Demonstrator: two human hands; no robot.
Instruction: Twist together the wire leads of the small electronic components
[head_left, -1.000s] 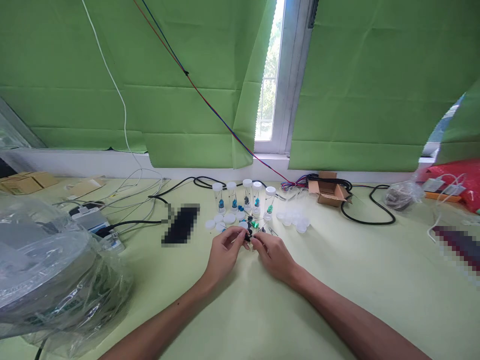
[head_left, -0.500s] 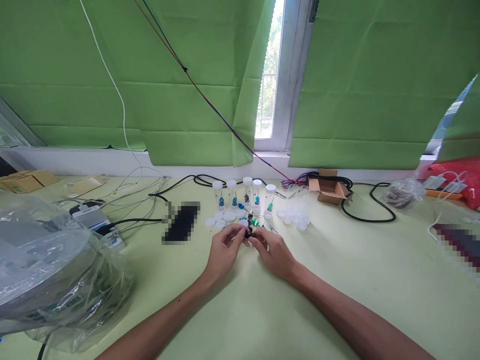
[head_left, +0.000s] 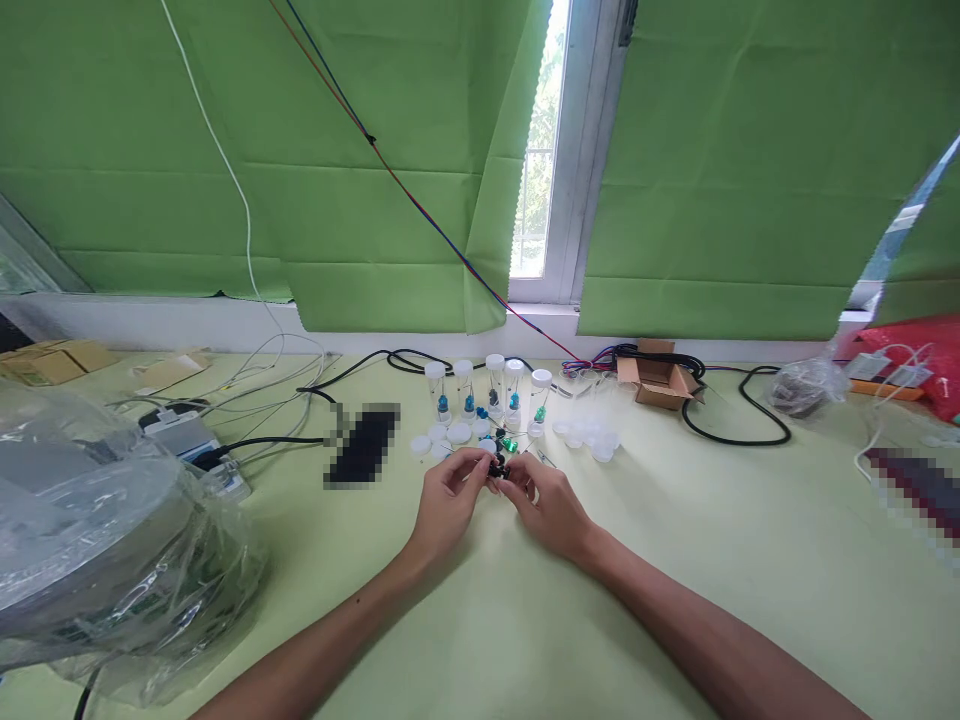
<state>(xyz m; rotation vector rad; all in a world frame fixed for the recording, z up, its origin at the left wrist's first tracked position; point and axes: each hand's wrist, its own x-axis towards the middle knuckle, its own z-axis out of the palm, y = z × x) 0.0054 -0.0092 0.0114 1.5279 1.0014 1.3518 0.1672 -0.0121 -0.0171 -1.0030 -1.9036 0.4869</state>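
Between the fingertips of my left hand [head_left: 451, 497] and my right hand [head_left: 550, 503] are small black parts [head_left: 498, 468], too small to name. Both hands are closed in a pinch around them, just above the table. Right behind the fingers lie green pieces [head_left: 511, 445] and some dark and blue bits. Several clear vials [head_left: 494, 385] with white caps stand in a row farther back, each with a small blue, dark or green piece inside. Loose white caps [head_left: 460, 433] lie left of the pieces, and clear plastic cups [head_left: 592, 437] sit to the right.
A large reel in a clear plastic bag [head_left: 135, 560] takes up the left side. Behind it are a power strip [head_left: 187, 440] and cables. At the back right stand an open cardboard box [head_left: 656, 380], a looped black cable [head_left: 739, 442] and a red bag [head_left: 922, 350].
Both hands stay in nearly the same place. The fingertips have shifted slightly around the black parts, of which a little more shows.
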